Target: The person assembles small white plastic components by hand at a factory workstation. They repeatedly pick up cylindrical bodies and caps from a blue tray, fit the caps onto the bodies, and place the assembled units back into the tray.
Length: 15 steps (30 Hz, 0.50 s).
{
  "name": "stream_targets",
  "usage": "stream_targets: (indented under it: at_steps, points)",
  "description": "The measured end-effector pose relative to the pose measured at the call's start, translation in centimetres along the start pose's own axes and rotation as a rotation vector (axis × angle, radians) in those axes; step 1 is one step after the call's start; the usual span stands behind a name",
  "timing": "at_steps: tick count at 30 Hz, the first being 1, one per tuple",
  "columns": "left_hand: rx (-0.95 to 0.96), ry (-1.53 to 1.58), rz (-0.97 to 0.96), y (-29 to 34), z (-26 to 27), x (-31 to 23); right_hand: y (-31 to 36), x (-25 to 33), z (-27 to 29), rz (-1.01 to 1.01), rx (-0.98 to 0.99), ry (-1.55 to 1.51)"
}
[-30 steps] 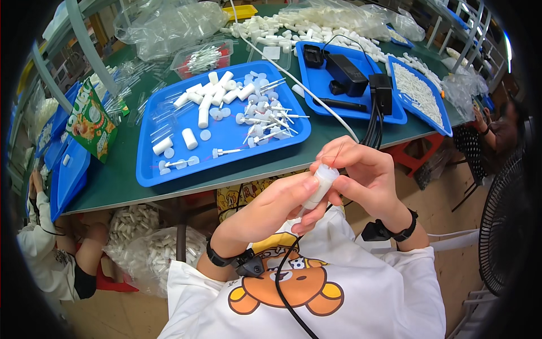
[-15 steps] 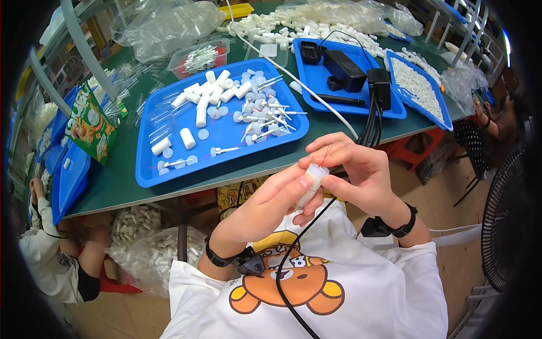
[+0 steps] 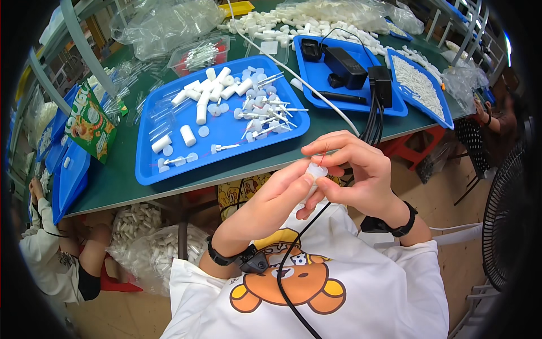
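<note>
A white plastic cylinder with a translucent cap [image 3: 317,170] is held up in front of my chest, tilted. My left hand [image 3: 279,192] is closed around its body, hiding most of it. At the cap, my right hand [image 3: 364,178] pinches with the thumb against its side and the fingers bent over the top. A thin reddish thread or wire [image 3: 324,153] rises from the cap by the right fingers. Beyond my hands lies a blue tray [image 3: 220,158] with white cylinders [image 3: 188,135], translucent discs [image 3: 204,131] and white stick pieces on discs [image 3: 271,117].
A second blue tray [image 3: 398,108] carries black adapters [image 3: 345,68] and cables. Another tray [image 3: 449,121] is full of white sticks. Behind are piled white cylinders [image 3: 305,22] and plastic bags [image 3: 169,28]. A green snack bag [image 3: 93,124] stands left; a black fan [image 3: 505,209] stands right. Other people sit both sides.
The cylinder has tipped slightly, so its cap faces up more and less of its body shows. My right fingers have shifted a little over the top. Both hands keep their grip.
</note>
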<state>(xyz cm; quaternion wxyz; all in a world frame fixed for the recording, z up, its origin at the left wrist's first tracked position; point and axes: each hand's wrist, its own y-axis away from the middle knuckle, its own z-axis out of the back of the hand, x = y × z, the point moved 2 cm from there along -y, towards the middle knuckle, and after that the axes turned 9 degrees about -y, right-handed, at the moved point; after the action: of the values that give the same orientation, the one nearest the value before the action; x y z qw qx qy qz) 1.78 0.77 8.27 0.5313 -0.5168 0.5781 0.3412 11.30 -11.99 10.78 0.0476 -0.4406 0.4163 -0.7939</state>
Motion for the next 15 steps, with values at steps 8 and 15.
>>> stream_targets:
  at_steps: [8, 15]
  points:
    - [-0.077, -0.03, 0.073, -0.24, 0.03, 0.05, 0.14, 0.23, -0.33, 0.003, -0.016, 0.105]
    - [-0.142, 0.019, 0.09, -0.37, -0.16, -0.13, -0.03, 0.74, -0.2, 0.101, -0.014, 0.284]
